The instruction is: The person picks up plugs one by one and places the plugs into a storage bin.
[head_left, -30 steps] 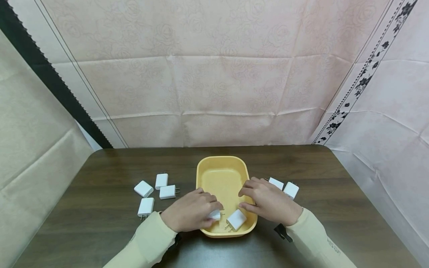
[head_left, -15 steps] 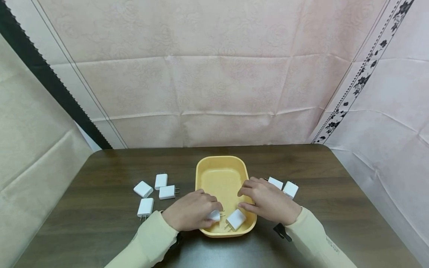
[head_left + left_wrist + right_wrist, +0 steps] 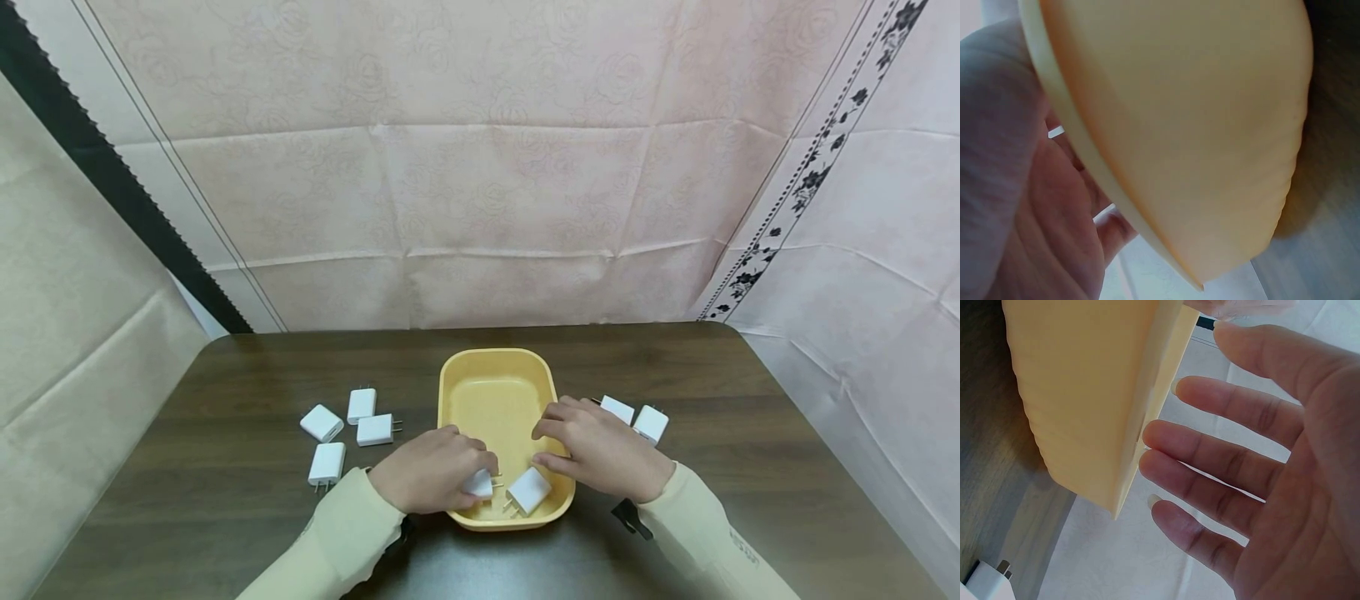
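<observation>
A yellow plastic tray [image 3: 498, 357] stands on the dark wood table. My left hand [image 3: 429, 472] reaches over its left rim and pinches a white plug-in charger [image 3: 477, 483] between thumb and fingers, its metal prongs pointing right. In the left wrist view, the tray's outer wall [image 3: 1191, 125] covers most of what those fingers hold. A second white charger [image 3: 528, 490] lies in the tray's near end, prongs toward the lower left. Over the right rim, my right hand [image 3: 603, 454] hangs with fingers spread and relaxed, holding nothing; its palm [image 3: 1310, 512] shows bare in the right wrist view.
Several white chargers lie left of the tray, among them one with prongs facing right [image 3: 375, 430] and one nearest me [image 3: 326, 463]. Beyond my right hand are two more, a partly covered charger [image 3: 617, 409] and another charger [image 3: 650, 424]. A pale cloth [image 3: 480, 208] hangs behind the table.
My left wrist has shifted slightly to the right, while its fingers keep the charger in the tray. The right hand and the other chargers have not visibly moved.
</observation>
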Tool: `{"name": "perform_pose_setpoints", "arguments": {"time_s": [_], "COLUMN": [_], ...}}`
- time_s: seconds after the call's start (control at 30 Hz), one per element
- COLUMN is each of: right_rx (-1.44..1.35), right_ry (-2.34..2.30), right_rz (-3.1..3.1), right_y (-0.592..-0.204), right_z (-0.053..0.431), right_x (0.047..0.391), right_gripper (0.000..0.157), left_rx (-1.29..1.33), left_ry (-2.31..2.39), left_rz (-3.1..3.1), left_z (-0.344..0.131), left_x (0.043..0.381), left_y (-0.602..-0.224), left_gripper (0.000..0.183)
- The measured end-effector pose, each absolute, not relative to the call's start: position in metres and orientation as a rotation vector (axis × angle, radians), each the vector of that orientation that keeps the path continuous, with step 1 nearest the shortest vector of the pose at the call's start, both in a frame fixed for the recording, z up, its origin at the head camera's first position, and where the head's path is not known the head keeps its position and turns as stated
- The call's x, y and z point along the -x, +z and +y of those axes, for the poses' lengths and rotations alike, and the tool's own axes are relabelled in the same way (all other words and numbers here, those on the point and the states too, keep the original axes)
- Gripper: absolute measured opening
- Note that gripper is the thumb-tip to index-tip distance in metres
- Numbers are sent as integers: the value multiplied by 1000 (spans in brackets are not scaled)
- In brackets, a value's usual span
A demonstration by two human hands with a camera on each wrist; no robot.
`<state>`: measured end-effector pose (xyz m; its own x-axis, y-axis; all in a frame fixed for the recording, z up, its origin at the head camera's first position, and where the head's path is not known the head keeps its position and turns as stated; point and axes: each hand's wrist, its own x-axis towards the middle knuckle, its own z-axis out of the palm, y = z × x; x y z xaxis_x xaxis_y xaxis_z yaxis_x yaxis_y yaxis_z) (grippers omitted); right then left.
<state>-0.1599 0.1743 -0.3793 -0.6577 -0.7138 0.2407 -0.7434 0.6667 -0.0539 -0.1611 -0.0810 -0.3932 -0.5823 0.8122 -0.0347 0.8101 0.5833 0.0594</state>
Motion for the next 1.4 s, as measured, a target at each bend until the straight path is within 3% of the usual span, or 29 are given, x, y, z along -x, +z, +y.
{"name": "perform_pose_setpoints", "arguments": {"time_s": [1.4], "right_rx": [-1176], "right_ry": [206], "right_rz": [-2703], "right_y": [-378], "right_z": [174], "right_x": [159], "right_gripper": [26], "left_rx": [-1269], "left_ry": [94], "left_rz": [2720], "left_z": [-72], "left_x": [160], "left_y": [-393], "left_gripper": [25]}}
